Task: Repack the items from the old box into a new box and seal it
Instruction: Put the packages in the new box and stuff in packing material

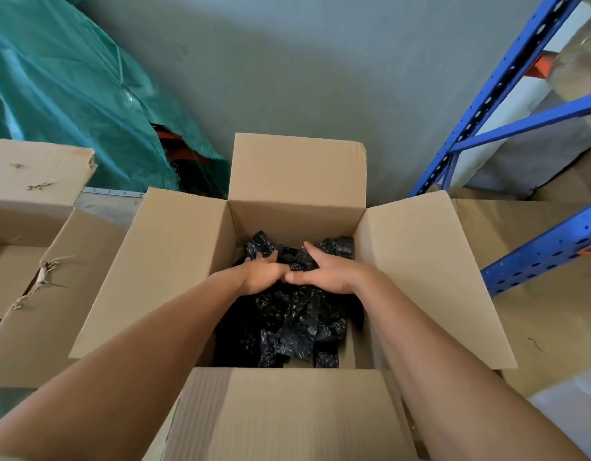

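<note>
As the new box (294, 214) stands open | left hand (260, 272) and right hand (327, 271) flat-fingered | pressing black packets (287, 321)

Your new box (174, 261) is smooth, matt corrugated cardboard, and the black packets (287, 321) inside it are crinkled, glossy plastic. The old box (31, 174) is cardboard torn rough and fibrous at its edges, the teal tarp (71, 94) looks woven with a faint sheen, and the shelving rack (491, 96) is blue-painted metal.
</note>
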Demonstrator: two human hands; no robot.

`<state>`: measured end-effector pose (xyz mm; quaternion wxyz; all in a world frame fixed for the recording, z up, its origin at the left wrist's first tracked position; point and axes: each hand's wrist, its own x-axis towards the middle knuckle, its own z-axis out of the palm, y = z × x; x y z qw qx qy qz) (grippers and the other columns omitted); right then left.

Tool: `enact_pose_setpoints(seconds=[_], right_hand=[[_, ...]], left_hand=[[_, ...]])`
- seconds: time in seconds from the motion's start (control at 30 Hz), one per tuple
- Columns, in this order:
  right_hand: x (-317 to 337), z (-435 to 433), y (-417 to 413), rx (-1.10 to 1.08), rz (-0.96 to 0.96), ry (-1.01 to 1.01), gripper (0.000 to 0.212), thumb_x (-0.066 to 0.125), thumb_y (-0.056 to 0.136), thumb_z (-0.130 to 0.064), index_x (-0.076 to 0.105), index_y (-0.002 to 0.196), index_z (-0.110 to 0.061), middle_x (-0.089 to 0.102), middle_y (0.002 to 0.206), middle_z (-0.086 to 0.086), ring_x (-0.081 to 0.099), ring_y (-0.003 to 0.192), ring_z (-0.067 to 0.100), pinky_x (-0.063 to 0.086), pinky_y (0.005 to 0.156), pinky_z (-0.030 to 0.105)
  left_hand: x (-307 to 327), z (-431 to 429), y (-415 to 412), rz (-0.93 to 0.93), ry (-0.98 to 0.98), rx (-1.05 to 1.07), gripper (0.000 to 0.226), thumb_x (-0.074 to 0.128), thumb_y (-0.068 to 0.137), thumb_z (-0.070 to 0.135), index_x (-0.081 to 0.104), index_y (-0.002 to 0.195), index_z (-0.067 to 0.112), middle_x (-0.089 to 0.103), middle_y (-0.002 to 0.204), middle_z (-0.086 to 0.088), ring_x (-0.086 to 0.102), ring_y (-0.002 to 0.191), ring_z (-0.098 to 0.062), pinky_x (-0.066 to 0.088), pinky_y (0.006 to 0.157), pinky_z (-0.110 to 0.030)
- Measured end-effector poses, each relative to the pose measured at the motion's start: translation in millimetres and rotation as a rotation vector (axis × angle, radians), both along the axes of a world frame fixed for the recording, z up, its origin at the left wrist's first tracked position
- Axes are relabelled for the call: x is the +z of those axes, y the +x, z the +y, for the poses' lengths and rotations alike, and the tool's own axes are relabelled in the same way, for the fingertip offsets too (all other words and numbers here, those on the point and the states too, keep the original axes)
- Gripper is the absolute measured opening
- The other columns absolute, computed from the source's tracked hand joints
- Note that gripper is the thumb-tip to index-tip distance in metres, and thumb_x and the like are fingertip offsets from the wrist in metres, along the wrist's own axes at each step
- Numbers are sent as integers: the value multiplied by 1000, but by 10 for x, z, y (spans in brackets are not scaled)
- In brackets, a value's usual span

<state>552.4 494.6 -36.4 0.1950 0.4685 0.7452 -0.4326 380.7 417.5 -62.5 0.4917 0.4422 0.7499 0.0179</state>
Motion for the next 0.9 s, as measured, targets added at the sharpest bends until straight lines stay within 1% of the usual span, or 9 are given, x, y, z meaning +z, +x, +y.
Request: enact_pose_setpoints(seconds=[0.1, 0.2, 0.3, 0.43, 0.53, 0.63, 0.7, 0.8, 0.9], right_hand=[[-108, -79, -27, -83, -4, 59, 84, 36, 99, -70, -6, 162, -34, 12, 170, 3, 18, 155, 26, 18, 122, 42], [-230, -194, -35, 53, -162, 41, 81, 40, 105, -55, -11, 162, -29, -3, 171, 6, 9, 157, 29, 15, 124, 44], [-283, -286, -9, 108, -217, 54, 91, 53, 103, -45, -17, 159, -37, -20, 168, 6, -4, 157, 31, 13, 125, 52], [-345, -364, 11, 112, -248, 56, 105, 65, 98, -36, -23, 155, -45, -31, 165, 8, -15, 155, 33, 11, 123, 57], [-295, -275, -12, 110, -210, 7, 122, 77, 83, -56, -21, 155, -46, -25, 166, 9, -6, 156, 37, 13, 124, 58], [-210, -143, -45, 25, -137, -23, 111, 59, 81, -79, -16, 157, -47, -17, 169, 9, 3, 156, 36, 15, 124, 53], [-244, -163, -53, 80, -195, 7, 108, 62, 89, -67, -21, 155, -48, -22, 167, 11, 6, 155, 40, 18, 123, 55], [-390, -347, -64, 185, -357, 40, 130, 80, 86, -39, -34, 149, -46, -33, 162, 15, -4, 154, 44, 20, 120, 63], [-479, -428, -114, 207, -420, 64, 138, 83, 84, -28, -40, 145, -43, -38, 159, 19, -11, 153, 45, 21, 119, 66]], left_hand=[[-59, 18, 29, 11, 52, 19, 71, 22, 102, 59, 7, 162, 26, -7, 169, -8, -14, 154, -32, -9, 124, -50], [-99, -28, 87, 135, 15, -132, 59, 15, 111, 41, 0, 162, 17, -12, 168, -13, -15, 153, -38, -5, 123, -48], [-242, -78, 60, 182, -25, -169, 73, 34, 108, 46, -10, 161, 22, -20, 167, -11, -17, 153, -37, 3, 124, -54], [-372, -130, 64, 246, -41, -242, 90, 51, 102, 48, -14, 160, 27, -27, 165, -10, -19, 153, -36, 7, 124, -56], [-422, -141, 78, 278, -33, -280, 94, 54, 101, 45, -18, 159, 28, -30, 163, -10, -21, 152, -36, 7, 124, -56], [-457, -148, 66, 295, -62, -308, 94, 54, 103, 30, -23, 157, 28, -34, 162, -11, -23, 151, -35, 7, 124, -55], [-465, -160, 82, 315, -83, -331, 96, 53, 103, 29, -28, 154, 30, -39, 159, -10, -26, 150, -35, 4, 124, -54], [-479, -179, 119, 326, -119, -360, 103, 53, 100, 50, -34, 151, 30, -46, 155, -10, -30, 148, -36, -1, 124, -55], [-493, -201, 126, 346, -131, -373, 114, 59, 94, 57, -38, 148, 29, -48, 152, -12, -31, 147, -38, -1, 123, -56]])
